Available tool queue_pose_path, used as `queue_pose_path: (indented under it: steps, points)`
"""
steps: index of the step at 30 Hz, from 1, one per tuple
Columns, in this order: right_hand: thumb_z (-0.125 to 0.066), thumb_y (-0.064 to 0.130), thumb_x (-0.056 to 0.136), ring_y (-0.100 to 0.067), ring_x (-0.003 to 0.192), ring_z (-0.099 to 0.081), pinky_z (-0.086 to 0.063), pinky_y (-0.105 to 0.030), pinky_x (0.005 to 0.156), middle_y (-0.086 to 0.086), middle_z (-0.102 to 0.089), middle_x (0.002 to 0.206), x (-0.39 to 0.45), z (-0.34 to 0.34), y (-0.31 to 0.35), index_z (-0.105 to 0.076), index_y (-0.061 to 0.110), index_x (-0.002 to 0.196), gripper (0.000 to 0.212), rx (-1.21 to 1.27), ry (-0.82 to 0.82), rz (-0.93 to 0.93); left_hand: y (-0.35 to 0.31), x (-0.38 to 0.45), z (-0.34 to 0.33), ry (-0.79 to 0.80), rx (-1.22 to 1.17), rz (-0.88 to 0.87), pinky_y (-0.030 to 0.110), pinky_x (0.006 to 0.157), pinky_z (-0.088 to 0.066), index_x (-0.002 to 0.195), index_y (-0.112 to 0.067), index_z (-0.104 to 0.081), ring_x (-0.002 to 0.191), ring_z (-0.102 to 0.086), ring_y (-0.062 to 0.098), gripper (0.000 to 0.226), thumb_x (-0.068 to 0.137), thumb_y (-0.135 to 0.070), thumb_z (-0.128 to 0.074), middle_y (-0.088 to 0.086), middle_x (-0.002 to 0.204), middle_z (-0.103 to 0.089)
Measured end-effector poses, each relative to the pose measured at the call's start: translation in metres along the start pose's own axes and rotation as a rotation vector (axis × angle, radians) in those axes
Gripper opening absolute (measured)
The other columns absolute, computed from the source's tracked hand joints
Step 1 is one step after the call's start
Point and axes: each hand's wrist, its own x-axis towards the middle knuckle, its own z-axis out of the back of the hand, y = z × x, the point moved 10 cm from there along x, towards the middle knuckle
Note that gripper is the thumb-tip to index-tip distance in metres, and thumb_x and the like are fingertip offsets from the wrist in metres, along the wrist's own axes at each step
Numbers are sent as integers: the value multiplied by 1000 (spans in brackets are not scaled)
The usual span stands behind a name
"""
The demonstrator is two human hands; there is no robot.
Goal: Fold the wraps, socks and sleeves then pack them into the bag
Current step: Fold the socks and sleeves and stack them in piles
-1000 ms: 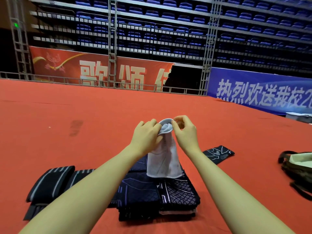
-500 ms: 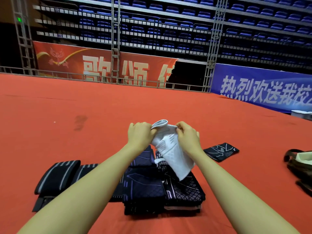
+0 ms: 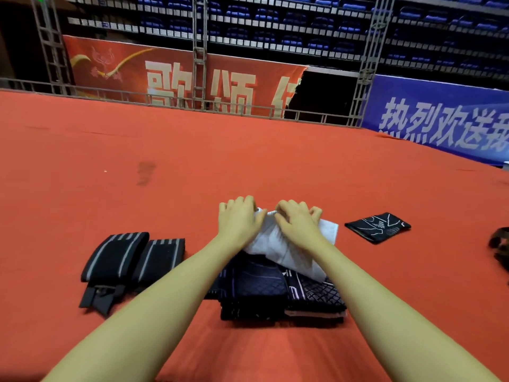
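**A:** Two hands on one piece, then. What are they holding?

**B:** A white knitted fabric sleeve [image 3: 286, 244], soft and limp. The left hand [image 3: 239, 221] and the right hand [image 3: 298, 223] both have their fingers curled over its far end, bunching the cloth between them. Its near end lies draped on the stack of dark patterned folded sleeves [image 3: 281, 293], which sits on the red carpet [image 3: 248, 161] just near of the hands.

**A:** How will it handle?

**B:** Light, I'd judge, and with no stiffness at all: it sags wherever it isn't held. It looks stretchy, so a pull from one side would skew it. Taking it by both corners of one end, as now, seems the sound way; then lay it flat and fold end to end.

**A:** Any risk?

**B:** The fold may spring open if released too soon, and dragging it could disturb the stack beneath.

**A:** What else is about?

**B:** Two black wraps with grey stripes [image 3: 129, 257] lie side by side to the left. A single black folded piece with white line markings [image 3: 377, 227] lies apart on the right. At the far right edge, a dark camouflage bag [image 3: 500, 249] is only partly in view.
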Motion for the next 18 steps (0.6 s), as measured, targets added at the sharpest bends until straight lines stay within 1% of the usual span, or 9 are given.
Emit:
queue_pose_path:
  steps: [2, 4, 6, 9, 11, 12, 14, 16, 18]
  points:
    - [-39, 31, 97, -21, 103, -41, -15, -35, 79, 3, -52, 101, -1, -6, -1, -54, 23, 102, 18, 7, -2, 2, 1, 0, -7, 26, -1, -4, 37, 85, -31, 102, -13, -57, 101, -56, 30, 30, 95, -39, -43, 7, 105, -65]
    - [-40, 32, 98, -21, 102, -41, -15, -35, 80, 2, -51, 99, 0, -10, -3, -54, 21, 101, 19, 8, -8, -2, -1, -1, -12, 39, 4, -15, 37, 85, -31, 101, -12, -57, 99, -57, 30, 29, 96, -35, -42, 7, 104, -66]
    - [-39, 33, 98, -21, 101, -40, -15, -35, 81, 3, -50, 97, 0, -12, -6, -54, 20, 99, 20, -4, -20, 3, -3, 0, -17, 62, 62, -36, 36, 84, -33, 102, -10, -55, 101, -57, 31, 26, 98, -29, -39, 10, 107, -65]
    - [-34, 33, 100, -22, 100, -41, -18, -37, 84, 1, -51, 97, -2, -8, -17, -50, 19, 91, 23, -17, -76, -40, 16, 6, -14, 64, 38, 70, 38, 78, -36, 107, -4, -49, 103, -58, 38, 18, 98, -16, -39, 18, 109, -64]
    - [-31, 34, 101, -24, 101, -42, -21, -39, 88, 0, -51, 99, -2, -5, -28, -46, 20, 89, 24, -32, -97, -103, 29, 10, -11, 41, -38, 147, 39, 74, -37, 108, -2, -47, 103, -58, 41, 19, 100, -17, -38, 22, 108, -64]
    - [-30, 35, 101, -24, 102, -42, -22, -40, 90, -2, -51, 102, -1, -6, -31, -47, 19, 93, 25, -57, -96, -125, 30, 11, -11, 46, -71, 161, 40, 74, -38, 108, -2, -46, 103, -57, 42, 22, 101, -20, -36, 23, 108, -63]
    - [-31, 35, 101, -27, 108, -39, -20, -41, 96, -5, -46, 113, 0, -10, -35, -51, 18, 110, 27, -70, -89, -157, 28, 9, -19, 90, -147, 179, 40, 79, -38, 110, -3, -48, 103, -57, 39, 29, 101, -27, -34, 21, 108, -63]
    - [-37, 33, 99, -28, 115, -35, -16, -40, 101, -5, -40, 123, 0, -15, -35, -47, 20, 126, 31, -45, -78, -161, 26, 5, -34, 160, -254, 209, 40, 88, -35, 110, -5, -49, 106, -55, 35, 34, 99, -35, -36, 16, 112, -61]
    - [-43, 33, 96, -28, 120, -33, -14, -39, 103, -5, -36, 130, -5, -21, -36, -41, 18, 133, 40, -59, -67, -165, 25, -3, -49, 249, -316, 199, 40, 96, -29, 110, -10, -49, 113, -49, 30, 35, 93, -41, -45, 11, 117, -55]
